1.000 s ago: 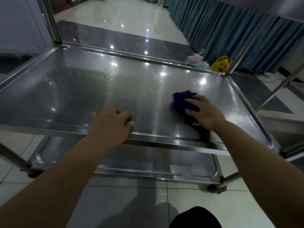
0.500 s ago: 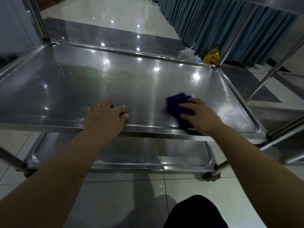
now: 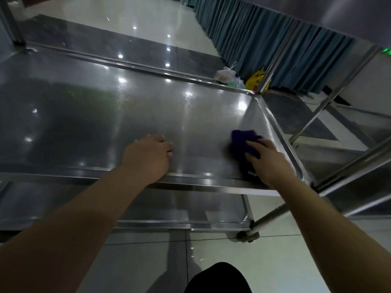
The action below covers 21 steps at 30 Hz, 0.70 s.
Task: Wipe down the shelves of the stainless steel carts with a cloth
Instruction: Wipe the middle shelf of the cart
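Broadly, the cart point(image 3: 262, 81) fills the frame, and its wide shelf point(image 3: 148, 106) runs from the left edge to the right-hand corner, with a lower shelf point(image 3: 169, 208) showing beneath it. The left hand point(image 3: 148, 157) rests at the shelf's near rim, centre frame, fingers bent and holding nothing, probably to steady the cart against the rubbing. The right hand point(image 3: 268, 161) lies with fingers flat on the purple cloth point(image 3: 243, 142), pressing it to the steel beside the right rim, so that corner looks like the patch being wiped. Two bags point(image 3: 225, 74) sit on the floor beyond, upper right
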Available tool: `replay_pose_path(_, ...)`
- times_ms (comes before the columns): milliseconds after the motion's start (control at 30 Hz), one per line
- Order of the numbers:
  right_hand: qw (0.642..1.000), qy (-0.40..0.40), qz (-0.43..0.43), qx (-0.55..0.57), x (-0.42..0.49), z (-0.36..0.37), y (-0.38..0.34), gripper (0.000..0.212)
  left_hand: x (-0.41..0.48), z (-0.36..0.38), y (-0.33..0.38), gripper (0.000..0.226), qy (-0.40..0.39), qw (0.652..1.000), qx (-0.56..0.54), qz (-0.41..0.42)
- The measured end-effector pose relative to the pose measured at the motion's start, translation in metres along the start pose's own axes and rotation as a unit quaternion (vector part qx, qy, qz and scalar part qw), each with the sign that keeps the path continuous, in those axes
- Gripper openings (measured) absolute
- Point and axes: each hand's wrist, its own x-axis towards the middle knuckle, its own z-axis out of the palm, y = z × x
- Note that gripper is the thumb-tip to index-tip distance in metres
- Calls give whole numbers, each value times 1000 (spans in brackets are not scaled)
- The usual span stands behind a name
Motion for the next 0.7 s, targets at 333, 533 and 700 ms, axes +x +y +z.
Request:
replay_pose_path(333, 981, -12, -191, 9, 43, 29, -36, 42, 1, -2, 6, 32, 34, 998, 49, 6)
replay_pose_path(533, 995, 59, 83, -22, 96, 15, -32, 40, 0, -1, 13, 47, 55, 996, 76, -2)
replay_pose_path(700, 958, -3, -285, 7, 70, 42, -70, 41, 0, -4, 15, 34, 46, 995, 90, -12)
